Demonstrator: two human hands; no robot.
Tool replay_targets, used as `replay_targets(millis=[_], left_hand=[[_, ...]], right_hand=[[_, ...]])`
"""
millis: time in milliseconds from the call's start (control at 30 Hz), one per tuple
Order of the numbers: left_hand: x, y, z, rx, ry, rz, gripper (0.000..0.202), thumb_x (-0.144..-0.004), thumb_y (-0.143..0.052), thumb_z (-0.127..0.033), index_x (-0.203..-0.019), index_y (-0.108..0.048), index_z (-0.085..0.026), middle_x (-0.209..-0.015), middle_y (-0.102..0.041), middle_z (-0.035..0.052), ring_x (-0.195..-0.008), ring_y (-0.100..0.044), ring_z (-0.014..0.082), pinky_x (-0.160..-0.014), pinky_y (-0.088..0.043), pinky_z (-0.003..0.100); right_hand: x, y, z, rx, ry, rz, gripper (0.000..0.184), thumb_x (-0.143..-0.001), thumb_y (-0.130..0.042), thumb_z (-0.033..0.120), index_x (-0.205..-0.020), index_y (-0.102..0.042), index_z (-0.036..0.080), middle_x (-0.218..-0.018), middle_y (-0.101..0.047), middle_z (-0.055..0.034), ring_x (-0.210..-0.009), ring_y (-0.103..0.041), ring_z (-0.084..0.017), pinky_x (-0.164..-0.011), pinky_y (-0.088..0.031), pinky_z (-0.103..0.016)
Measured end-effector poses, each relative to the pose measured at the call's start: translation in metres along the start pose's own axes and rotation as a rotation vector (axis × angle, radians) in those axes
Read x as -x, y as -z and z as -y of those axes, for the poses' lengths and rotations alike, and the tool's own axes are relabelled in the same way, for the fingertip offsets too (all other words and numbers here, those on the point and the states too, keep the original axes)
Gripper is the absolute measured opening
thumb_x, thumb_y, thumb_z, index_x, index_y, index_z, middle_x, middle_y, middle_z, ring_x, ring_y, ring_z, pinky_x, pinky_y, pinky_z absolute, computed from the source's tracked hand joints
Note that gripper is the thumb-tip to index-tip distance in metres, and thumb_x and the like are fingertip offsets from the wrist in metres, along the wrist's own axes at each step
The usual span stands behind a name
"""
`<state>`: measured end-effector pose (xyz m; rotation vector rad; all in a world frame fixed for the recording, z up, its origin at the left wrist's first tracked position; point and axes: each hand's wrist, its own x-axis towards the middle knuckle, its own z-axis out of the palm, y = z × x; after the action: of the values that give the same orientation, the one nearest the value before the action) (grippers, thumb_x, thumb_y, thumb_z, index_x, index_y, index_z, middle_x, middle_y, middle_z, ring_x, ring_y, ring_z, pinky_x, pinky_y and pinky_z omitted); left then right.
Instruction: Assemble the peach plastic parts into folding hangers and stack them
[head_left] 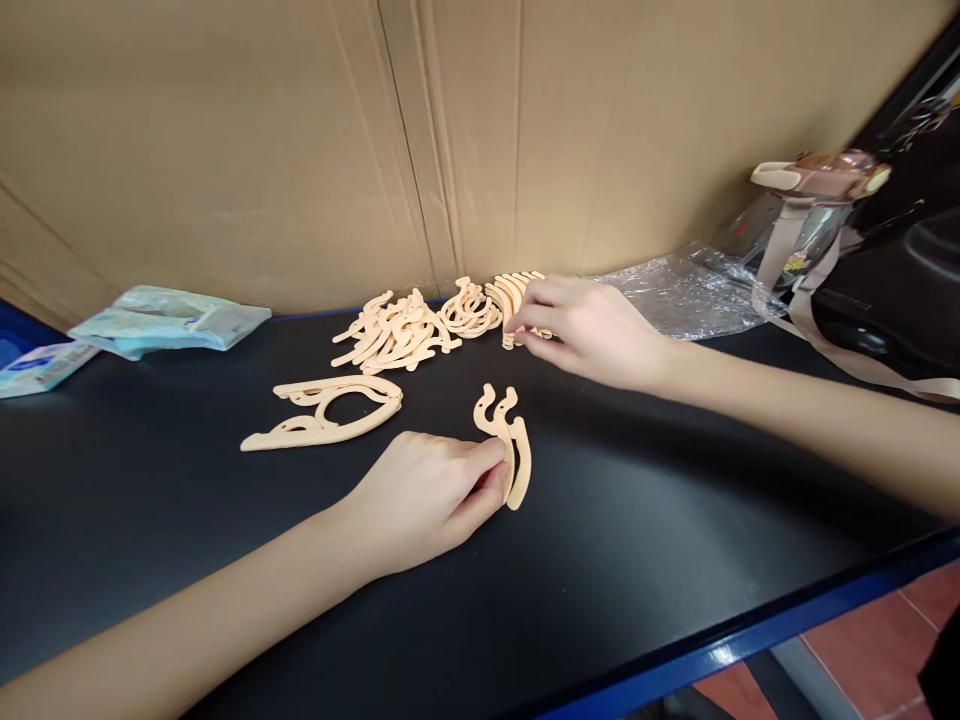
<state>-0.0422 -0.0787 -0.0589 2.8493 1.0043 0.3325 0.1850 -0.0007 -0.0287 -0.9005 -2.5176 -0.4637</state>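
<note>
My left hand (439, 490) is closed in a pinch on beige plastic folding-hanger pieces (520, 465), low over the table. Their two hooked ends stick up past my fingertips, and my fingers hide part of them. Farther back, my right hand (581, 325) has its fingers curled around a curved hanger arm in a row of curved hanger arms (510, 290); the hand covers much of that row. Left of the row are a small pile of ring-shaped pieces (471, 308) and a loose heap of hooked pieces (401, 330). An assembled folding hanger (360, 432) lies folded beyond my left hand.
Pale blue soft packs (169, 318) lie at the back left of the black table (637, 600). At the back right are a crumpled clear plastic bag (675, 290), a strapped water bottle (817, 215) and a black bag (915, 290). Cardboard (300, 150) stands behind everything.
</note>
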Motion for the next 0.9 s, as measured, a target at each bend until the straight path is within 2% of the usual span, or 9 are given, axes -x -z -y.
replay_targets(millis=[167, 333, 467, 633, 800, 900], left_hand=[[-0.003, 0.002, 0.011, -0.009, 0.049, 0.003, 0.030, -0.095, -0.037, -0.024, -0.067, -0.046, -0.019, -0.051, -0.045, -0.0050, -0.044, -0.042, 0.0102, -0.049, -0.020, 0.026], [-0.004, 0.003, 0.012, -0.004, 0.074, 0.014, 0.031, -0.095, -0.036, -0.025, -0.066, -0.047, -0.019, -0.052, -0.047, -0.0042, -0.046, -0.044, 0.0106, -0.050, -0.020, 0.027], [-0.004, 0.002, 0.011, -0.019, 0.054, -0.005, 0.031, -0.095, -0.037, -0.024, -0.067, -0.048, -0.019, -0.053, -0.049, -0.0040, -0.046, -0.046, 0.0109, -0.050, -0.021, 0.026], [-0.004, 0.001, 0.011, -0.036, 0.048, -0.028, 0.031, -0.095, -0.038, -0.024, -0.067, -0.049, -0.019, -0.054, -0.051, -0.0040, -0.046, -0.046, 0.0108, -0.049, -0.021, 0.027], [-0.003, 0.001, 0.011, -0.034, 0.040, -0.038, 0.031, -0.095, -0.038, -0.024, -0.067, -0.049, -0.019, -0.053, -0.051, -0.0038, -0.046, -0.046, 0.0109, -0.049, -0.021, 0.026], [-0.002, 0.001, 0.010, -0.044, 0.051, -0.042, 0.030, -0.095, -0.038, -0.024, -0.067, -0.049, -0.019, -0.054, -0.051, -0.0036, -0.046, -0.046, 0.0110, -0.050, -0.021, 0.026]], right_hand=[[-0.036, -0.016, -0.019, 0.116, -0.003, 0.106, 0.021, -0.096, -0.050, 0.018, -0.101, -0.070, 0.013, -0.100, -0.062, -0.0107, -0.087, -0.056, -0.022, -0.063, -0.035, -0.030], [-0.059, -0.032, -0.019, 0.216, 0.021, 0.228, 0.020, -0.094, -0.051, 0.016, -0.099, -0.069, 0.011, -0.104, -0.061, -0.0149, -0.096, -0.056, -0.026, -0.071, -0.037, -0.033], [-0.066, -0.037, -0.017, 0.322, 0.068, 0.274, 0.022, -0.094, -0.047, 0.013, -0.095, -0.068, 0.010, -0.102, -0.062, -0.0157, -0.096, -0.056, -0.027, -0.076, -0.036, -0.036], [-0.069, -0.038, -0.020, 0.397, 0.155, 0.266, 0.022, -0.093, -0.046, 0.010, -0.086, -0.067, 0.011, -0.094, -0.063, -0.0134, -0.088, -0.056, -0.026, -0.073, -0.035, -0.037], [-0.069, -0.038, -0.028, 0.466, 0.215, 0.229, 0.026, -0.095, -0.040, 0.006, -0.095, -0.065, 0.010, -0.094, -0.063, -0.0123, -0.085, -0.057, -0.024, -0.074, -0.036, -0.036], [-0.064, -0.033, -0.033, 0.475, 0.209, 0.156, 0.033, -0.100, -0.031, 0.011, -0.096, -0.064, 0.010, -0.094, -0.063, -0.0109, -0.084, -0.056, -0.022, -0.074, -0.037, -0.036]])
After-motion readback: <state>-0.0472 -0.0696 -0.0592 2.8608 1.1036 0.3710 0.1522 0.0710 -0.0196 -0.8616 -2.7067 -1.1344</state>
